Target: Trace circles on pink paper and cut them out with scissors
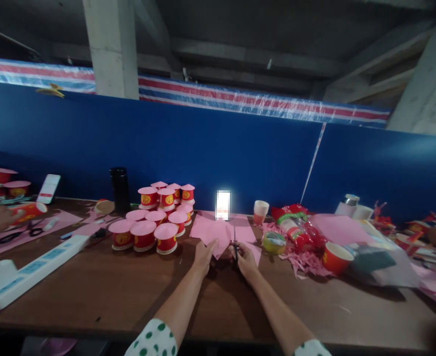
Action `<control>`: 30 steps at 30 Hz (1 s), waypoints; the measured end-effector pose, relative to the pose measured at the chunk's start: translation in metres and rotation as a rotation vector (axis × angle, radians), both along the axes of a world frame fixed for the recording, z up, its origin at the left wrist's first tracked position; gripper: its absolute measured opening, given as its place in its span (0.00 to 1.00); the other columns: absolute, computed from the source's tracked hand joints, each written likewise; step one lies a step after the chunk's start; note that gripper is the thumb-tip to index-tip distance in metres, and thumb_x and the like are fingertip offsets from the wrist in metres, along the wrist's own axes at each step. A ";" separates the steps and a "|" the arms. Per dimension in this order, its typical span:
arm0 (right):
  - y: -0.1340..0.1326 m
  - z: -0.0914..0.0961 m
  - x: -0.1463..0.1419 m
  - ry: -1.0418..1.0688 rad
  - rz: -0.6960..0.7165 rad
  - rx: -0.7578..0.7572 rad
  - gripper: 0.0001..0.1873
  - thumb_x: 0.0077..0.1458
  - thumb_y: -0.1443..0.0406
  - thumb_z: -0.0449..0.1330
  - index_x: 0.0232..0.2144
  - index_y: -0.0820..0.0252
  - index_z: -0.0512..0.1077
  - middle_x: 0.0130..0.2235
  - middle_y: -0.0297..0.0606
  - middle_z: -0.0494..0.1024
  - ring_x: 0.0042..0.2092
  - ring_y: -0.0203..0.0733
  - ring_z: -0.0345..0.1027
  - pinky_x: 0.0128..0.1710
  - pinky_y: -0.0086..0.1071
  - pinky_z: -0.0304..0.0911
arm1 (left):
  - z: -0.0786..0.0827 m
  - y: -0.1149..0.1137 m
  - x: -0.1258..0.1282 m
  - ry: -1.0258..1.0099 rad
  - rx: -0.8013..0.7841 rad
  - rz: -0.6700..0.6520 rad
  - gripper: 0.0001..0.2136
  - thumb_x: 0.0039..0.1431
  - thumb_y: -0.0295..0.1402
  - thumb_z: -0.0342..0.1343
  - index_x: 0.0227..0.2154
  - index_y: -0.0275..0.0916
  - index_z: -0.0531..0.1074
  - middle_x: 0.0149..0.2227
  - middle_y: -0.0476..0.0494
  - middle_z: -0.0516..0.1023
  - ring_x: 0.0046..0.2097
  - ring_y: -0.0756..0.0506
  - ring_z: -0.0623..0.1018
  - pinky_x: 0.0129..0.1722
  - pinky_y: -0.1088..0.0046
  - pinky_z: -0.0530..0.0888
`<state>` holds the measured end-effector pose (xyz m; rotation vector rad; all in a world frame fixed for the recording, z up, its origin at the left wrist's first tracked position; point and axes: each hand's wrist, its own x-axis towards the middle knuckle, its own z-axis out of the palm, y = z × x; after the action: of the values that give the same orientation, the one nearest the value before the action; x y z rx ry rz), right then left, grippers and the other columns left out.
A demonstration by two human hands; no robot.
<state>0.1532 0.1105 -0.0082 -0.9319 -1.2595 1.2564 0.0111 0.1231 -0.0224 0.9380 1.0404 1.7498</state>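
Note:
My left hand (pixel 204 256) pinches the lower edge of a sheet of pink paper (pixel 218 233), thumb on top. In my right hand (pixel 245 259) is a pair of dark-handled scissors (pixel 235 247), blades pointing away from me at the paper's right side. How far the blades are apart is too small to tell. More pink paper (pixel 245 228) lies beneath and behind. To the left stand several red paper cups with pink paper tops (pixel 144 235), some stacked. Behind the paper a bright phone screen (pixel 223 205) stands upright.
A white power strip (pixel 43 267) and black bottle (pixel 119 190) are left. Right lie a paper cup (pixel 260 212), tape roll (pixel 274 242), pink paper scraps (pixel 309 262), red bag (pixel 292 222) and red cup (pixel 336 257). Other people's hands show at both edges. A blue partition (pixel 218 143) stands behind.

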 end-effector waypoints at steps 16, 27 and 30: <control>0.001 -0.002 0.001 -0.022 -0.001 0.015 0.25 0.37 0.54 0.65 0.37 0.63 0.69 0.17 0.28 0.69 0.16 0.31 0.59 0.13 0.22 0.50 | 0.011 -0.009 0.003 -0.068 -0.026 0.012 0.19 0.33 0.38 0.64 0.28 0.28 0.74 0.24 0.40 0.76 0.27 0.45 0.74 0.27 0.71 0.69; 0.002 -0.002 0.001 -0.016 -0.005 0.013 0.27 0.35 0.53 0.65 0.36 0.63 0.69 0.17 0.29 0.69 0.16 0.30 0.59 0.12 0.22 0.50 | 0.004 -0.004 0.000 -0.001 0.011 -0.013 0.18 0.38 0.40 0.62 0.28 0.28 0.74 0.26 0.39 0.76 0.27 0.46 0.74 0.26 0.72 0.68; 0.001 -0.001 0.000 -0.015 -0.001 0.008 0.26 0.35 0.53 0.65 0.36 0.63 0.69 0.17 0.28 0.69 0.16 0.30 0.59 0.12 0.22 0.50 | 0.003 -0.004 0.000 0.015 0.007 -0.006 0.18 0.38 0.40 0.62 0.29 0.27 0.74 0.26 0.39 0.76 0.27 0.46 0.74 0.26 0.72 0.69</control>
<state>0.1536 0.1116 -0.0092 -0.9379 -1.2745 1.2450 0.0107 0.1196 -0.0189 0.9594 1.0408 1.7446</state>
